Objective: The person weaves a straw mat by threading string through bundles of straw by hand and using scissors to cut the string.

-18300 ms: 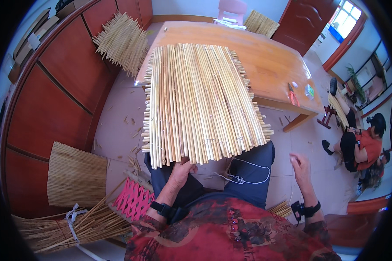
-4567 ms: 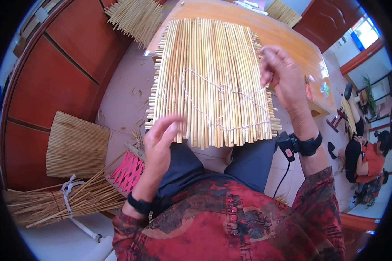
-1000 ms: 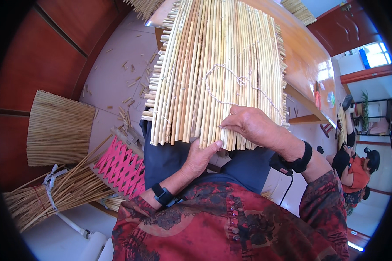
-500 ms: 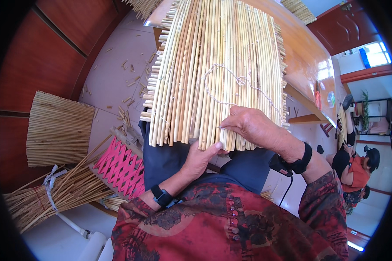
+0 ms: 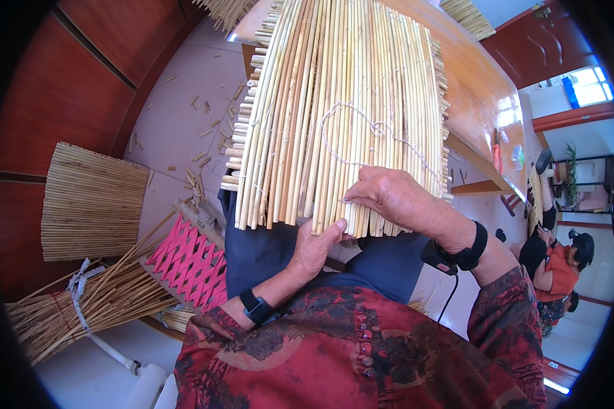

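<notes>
A mat of pale straw-coloured stalks point(image 5: 290, 129) lies across my lap, its far part reaching over the table edge. At its near edge my left hand point(image 5: 312, 249) grips the stalk ends, thumb on top and fingers hidden underneath. Just right of that thumb, my right hand point(image 5: 397, 198) is closed in a pinch low over the stalks. A thin whitish cord point(image 5: 325, 138) runs from the pinching fingers in a loose loop across the mat and off toward its right edge. A small thin bit shows at the fingertips, too small to make out.
The wooden table point(image 5: 481, 88) stands beyond and to the right. On the left are another stalk mat point(image 5: 92, 204), a tied stalk bundle point(image 5: 82, 307) and a stool laced with pink straps point(image 5: 187, 262). Cut stalk pieces point(image 5: 194, 180) litter the floor. A person in orange point(image 5: 559, 273) sits at right.
My left thumb and hand have shifted very slightly at the near edge. The right hand keeps its pinch in the same place, and the cord loop has barely moved.
</notes>
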Demonstrator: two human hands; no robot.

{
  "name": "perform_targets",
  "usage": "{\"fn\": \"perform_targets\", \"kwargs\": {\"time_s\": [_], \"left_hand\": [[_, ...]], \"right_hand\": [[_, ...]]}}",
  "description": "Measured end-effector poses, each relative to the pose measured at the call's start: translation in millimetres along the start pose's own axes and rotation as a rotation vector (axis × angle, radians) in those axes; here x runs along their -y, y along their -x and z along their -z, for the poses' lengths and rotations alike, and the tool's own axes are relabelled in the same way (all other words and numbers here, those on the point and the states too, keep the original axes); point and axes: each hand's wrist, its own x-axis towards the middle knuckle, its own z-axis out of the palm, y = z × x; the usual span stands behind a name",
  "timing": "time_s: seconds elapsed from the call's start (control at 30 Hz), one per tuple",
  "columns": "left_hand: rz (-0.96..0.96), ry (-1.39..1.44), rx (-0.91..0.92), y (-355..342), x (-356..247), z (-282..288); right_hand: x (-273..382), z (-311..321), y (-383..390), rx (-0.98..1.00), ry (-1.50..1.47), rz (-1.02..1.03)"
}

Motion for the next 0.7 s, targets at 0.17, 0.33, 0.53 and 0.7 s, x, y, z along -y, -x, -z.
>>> {"fn": "perform_targets", "kwargs": {"time_s": [0.17,0.33,0.53,0.7], "left_hand": [[0.013,0.046,0.014,0.5,-1.4,-1.2],[0.017,0.05,0.026,-0.5,0.9,0.3],[0.008,0.052,0.012,-0.2,1.6,-0.9],[0.056,0.064,-0.004,-0.4,-0.8,-2.5]], "right_hand": [[0.5,0.4,0.2,0.003,-0.006,0.0],[1.3,1.7,-1.3,0.019,0.004,-0.014],[6.1,6.2,-3.3,0.041,0.055,-0.001],[6.9,7.4,-3.2,0.05,0.033,-0.019]]}}
